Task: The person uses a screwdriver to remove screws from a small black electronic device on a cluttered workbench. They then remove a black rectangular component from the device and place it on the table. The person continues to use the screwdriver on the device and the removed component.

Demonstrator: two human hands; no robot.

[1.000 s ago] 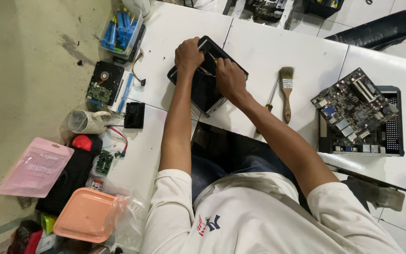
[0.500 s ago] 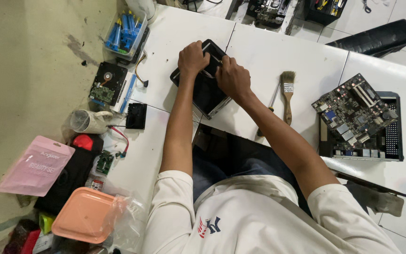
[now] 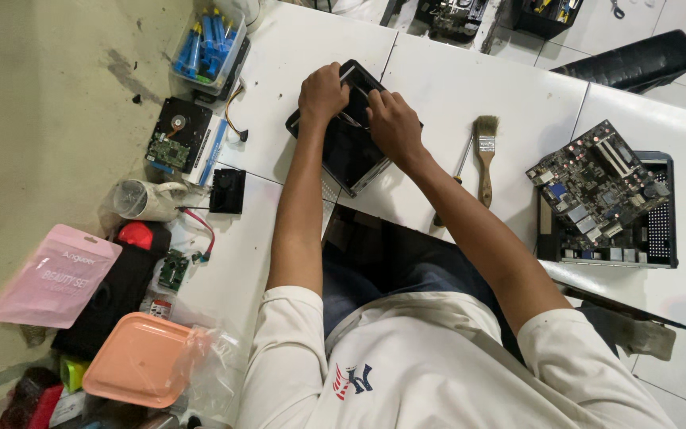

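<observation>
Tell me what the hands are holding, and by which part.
Both hands grip the black box-shaped case at its far end: left hand on the far-left corner, right hand on the top near the far edge.

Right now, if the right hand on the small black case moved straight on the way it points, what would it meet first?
Likely the left hand, gripping the same small black computer case; the right hand points toward it, almost touching.
</observation>
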